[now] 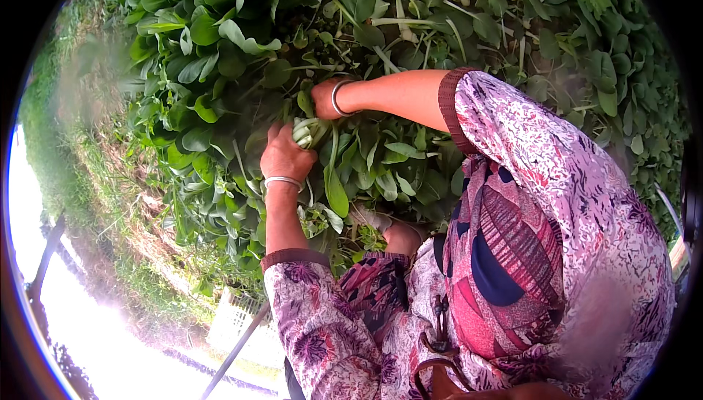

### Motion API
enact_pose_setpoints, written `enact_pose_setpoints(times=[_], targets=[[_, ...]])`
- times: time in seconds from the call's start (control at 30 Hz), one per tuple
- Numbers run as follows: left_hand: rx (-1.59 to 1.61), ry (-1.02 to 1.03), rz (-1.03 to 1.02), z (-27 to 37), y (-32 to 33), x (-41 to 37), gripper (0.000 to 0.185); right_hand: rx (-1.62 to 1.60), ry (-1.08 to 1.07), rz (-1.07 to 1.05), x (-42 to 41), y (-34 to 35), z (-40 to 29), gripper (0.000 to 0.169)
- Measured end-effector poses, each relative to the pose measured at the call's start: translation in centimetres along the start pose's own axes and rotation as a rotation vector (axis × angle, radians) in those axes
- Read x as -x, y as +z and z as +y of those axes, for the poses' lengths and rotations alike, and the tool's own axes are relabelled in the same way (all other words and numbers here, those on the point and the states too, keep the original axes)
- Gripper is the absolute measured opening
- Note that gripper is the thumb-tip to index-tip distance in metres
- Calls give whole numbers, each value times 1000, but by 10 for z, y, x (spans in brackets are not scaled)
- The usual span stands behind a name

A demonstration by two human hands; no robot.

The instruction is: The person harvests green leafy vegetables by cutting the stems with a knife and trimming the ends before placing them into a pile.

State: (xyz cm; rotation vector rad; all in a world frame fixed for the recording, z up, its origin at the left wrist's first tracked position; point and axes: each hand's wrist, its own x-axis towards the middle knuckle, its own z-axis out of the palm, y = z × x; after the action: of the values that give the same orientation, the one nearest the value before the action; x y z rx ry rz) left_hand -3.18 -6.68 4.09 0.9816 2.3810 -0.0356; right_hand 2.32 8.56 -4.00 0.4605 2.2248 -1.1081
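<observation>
My left hand is closed around a bunch of leafy greens, whose pale green stalk ends face up beside my thumb. Long stalks with broad leaves hang from the bunch towards my legs. Just beyond it, my right hand reaches down among the growing leaf vegetables. Foliage and the wrist hide its fingers, so what it touches cannot be made out. Each wrist wears a silver-coloured bangle.
Loose greens with white stalks lie over the bed ahead. Dense plants continue to the right. A grassy strip with dry straw borders the left side. Behind my left arm are a white plastic crate and a thin pole.
</observation>
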Motion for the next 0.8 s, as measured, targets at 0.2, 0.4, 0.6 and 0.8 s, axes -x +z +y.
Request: enact_pose_setpoints(times=[0.2, 0.4, 0.6, 0.8], targets=[[34, 17, 89, -1, 5, 11, 55, -178, -9, 94, 0, 11, 15, 30], [89, 200, 265, 3, -2, 25, 67, -792, -30, 191, -8, 9, 28, 29], [125, 283, 305, 4, -8, 35, 67, -1461, -48, -37, 3, -9, -15, 21], [274, 364, 341, 7, -43, 56, 69, -1360, -202, 126, 33, -42, -40, 25]])
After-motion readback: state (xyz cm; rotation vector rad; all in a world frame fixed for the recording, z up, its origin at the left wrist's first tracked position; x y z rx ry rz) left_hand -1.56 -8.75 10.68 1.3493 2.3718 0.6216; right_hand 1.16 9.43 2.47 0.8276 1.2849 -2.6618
